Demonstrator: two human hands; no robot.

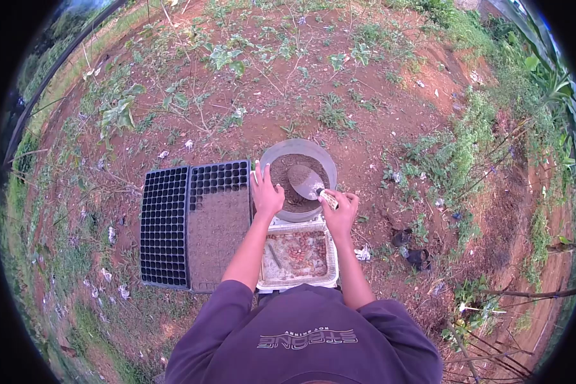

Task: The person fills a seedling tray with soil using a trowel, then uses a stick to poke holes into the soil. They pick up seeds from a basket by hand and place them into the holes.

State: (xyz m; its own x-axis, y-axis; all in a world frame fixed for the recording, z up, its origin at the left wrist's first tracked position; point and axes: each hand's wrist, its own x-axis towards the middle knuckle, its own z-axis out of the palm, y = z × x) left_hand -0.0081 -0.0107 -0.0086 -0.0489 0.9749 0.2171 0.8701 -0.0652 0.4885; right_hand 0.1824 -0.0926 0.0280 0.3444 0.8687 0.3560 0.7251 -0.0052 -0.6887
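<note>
My right hand (342, 208) is closed round the patterned handle of a trowel (306, 182), whose broad metal blade rests over dark soil (296, 164) inside a round translucent tub (271, 153). At the tub's left rim is my left hand (267, 192), fingers stretched out and pointing away from me. Just left of that hand lies a black seedling tray (219, 177); soil covers most of its cells, while the far rows show as dark hollows. A second seedling tray (164, 227) beside it has bare cells throughout.
Close to my body, a white rectangular basin (331, 256) holds reddish bits and a thin stick. Reddish ground (377, 128) with leafy plants surrounds everything. Dark crumpled plastic (418, 258) lies to the right, and branches (525, 293) stick in from the right edge.
</note>
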